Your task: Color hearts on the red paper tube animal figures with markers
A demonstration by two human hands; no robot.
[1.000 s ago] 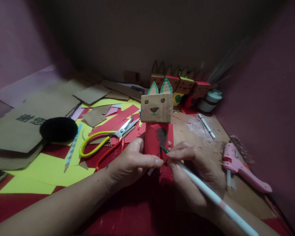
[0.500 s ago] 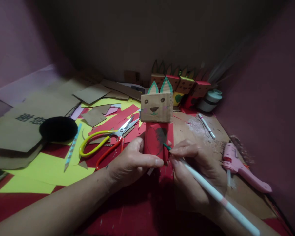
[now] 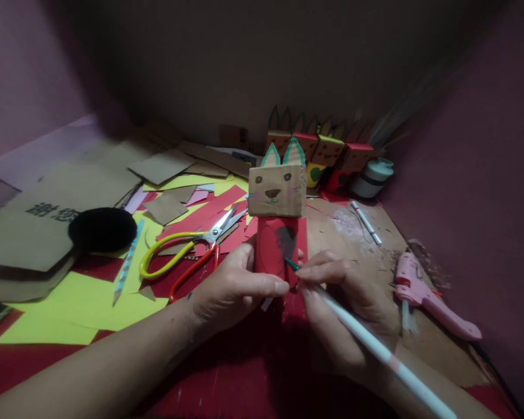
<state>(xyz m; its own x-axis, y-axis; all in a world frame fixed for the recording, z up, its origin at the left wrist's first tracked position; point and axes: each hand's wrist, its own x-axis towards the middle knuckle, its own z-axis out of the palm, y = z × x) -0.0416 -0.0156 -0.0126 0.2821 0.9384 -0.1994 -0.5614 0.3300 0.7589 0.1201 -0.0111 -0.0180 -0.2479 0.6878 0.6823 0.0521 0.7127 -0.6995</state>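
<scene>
A cardboard animal figure [image 3: 276, 195] stands upright in front of me, with a box head, green-edged ears, a drawn face and a red body. My left hand [image 3: 238, 279] grips that red body low down, thumb across its front. Between the fingers of my right hand [image 3: 344, 308] is a long white marker [image 3: 369, 334]. Its green tip touches or nearly touches the body, at the lower right of a drawn oval. Dark colouring fills the oval's upper right part; its left part is red inside the outline.
Yellow-and-red-handled scissors [image 3: 212, 235], a striped pencil [image 3: 126, 265] and a black oval object [image 3: 102, 229] lie left among paper and cardboard scraps. Several similar figures [image 3: 327, 150] stand behind, beside a pale jar [image 3: 372, 178]. On the right are a pink glue gun [image 3: 428, 297] and a white pen [image 3: 367, 223].
The marker tip has moved slightly left and down along the oval's lower right. My left hand keeps its hold on the figure.
</scene>
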